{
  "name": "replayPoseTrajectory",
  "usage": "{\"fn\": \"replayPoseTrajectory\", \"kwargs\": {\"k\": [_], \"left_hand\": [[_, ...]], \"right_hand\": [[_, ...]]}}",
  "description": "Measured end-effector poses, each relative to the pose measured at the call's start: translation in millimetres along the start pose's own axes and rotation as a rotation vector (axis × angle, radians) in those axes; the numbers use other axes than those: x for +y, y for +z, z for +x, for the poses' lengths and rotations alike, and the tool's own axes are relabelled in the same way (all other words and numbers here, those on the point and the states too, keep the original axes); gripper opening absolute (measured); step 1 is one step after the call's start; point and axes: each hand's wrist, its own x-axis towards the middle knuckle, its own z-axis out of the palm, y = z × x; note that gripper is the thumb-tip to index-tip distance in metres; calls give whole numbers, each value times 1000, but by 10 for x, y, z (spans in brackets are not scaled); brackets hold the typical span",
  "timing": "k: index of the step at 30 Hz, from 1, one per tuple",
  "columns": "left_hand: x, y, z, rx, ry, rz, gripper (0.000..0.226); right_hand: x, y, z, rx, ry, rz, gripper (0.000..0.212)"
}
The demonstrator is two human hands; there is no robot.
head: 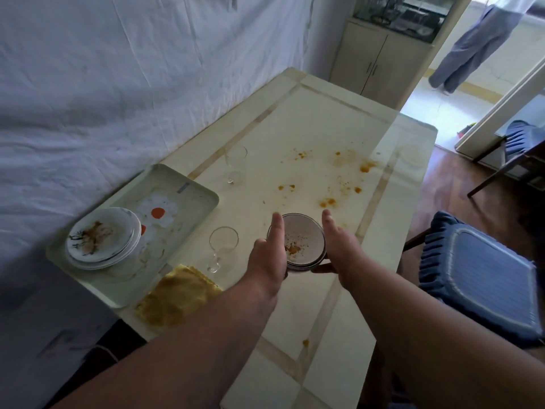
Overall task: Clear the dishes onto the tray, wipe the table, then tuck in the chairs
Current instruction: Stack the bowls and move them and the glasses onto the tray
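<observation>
Hands (pixel 267 255) flank upright bowl (pixel 298 246) (rim up) on table (pixel 324 119).

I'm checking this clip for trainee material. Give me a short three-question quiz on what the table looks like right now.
1. True or false: the stack of plates sits on the tray.
2. How many clear glasses stand on the table off the tray? A) one B) two C) four
3. What do both hands hold between them?

Key:
1. True; the plates rest at the tray's near-left end.
2. B; one glass stands farther off, one glass nearer, beside the yellow cloth.
3. The left hand and right hand flank a stained bowl, over the table with orange spills.
</observation>
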Motion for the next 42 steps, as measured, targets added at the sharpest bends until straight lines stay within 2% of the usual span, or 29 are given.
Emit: {"fn": "replayPoseTrajectory", "kwargs": {"k": [3,7,9,15,19,24,28,29,32,33,37,42], "left_hand": [[442,-86,-43,-40,33,-37,115],[1021,-421,31,-75,106,-77,68],[1196,-662,125,-66,116,-60,63],[1500,-1496,471,22,119,-42,75],[1559,-2024,855,74,93,1,73],[1607,-2587,1260,111,56,52,91],[1624,-2950,1583,155,37,80,80],[1609,-3064,1712,176,24,86,85],[1494,-3361,2164,219,-13,133,128],[1465,-3426,2276,220,-28,161,137],[1315,-3647,2669,203,-66,203,144],[1159,-3764,2991,204,-90,219,141]], "right_hand": [[-366,65,-28,4,-28,49,81],[-862,342,-57,-18,-64,113,82],[-1030,564,-44,-51,-93,110,80],[-1371,1479,-17,-161,-165,-12,78],[-1472,2094,82,-218,-162,-84,80],[-1526,2775,246,-250,-113,-175,83],[-1509,3285,388,-272,-33,-224,97],[-1508,3426,437,-278,-11,-238,101],[-1499,3714,529,-295,24,-243,104],[-1492,3786,554,-304,33,-247,104],[-1460,4020,653,-321,48,-278,103],[-1452,4178,763,-303,80,-294,105]]}}
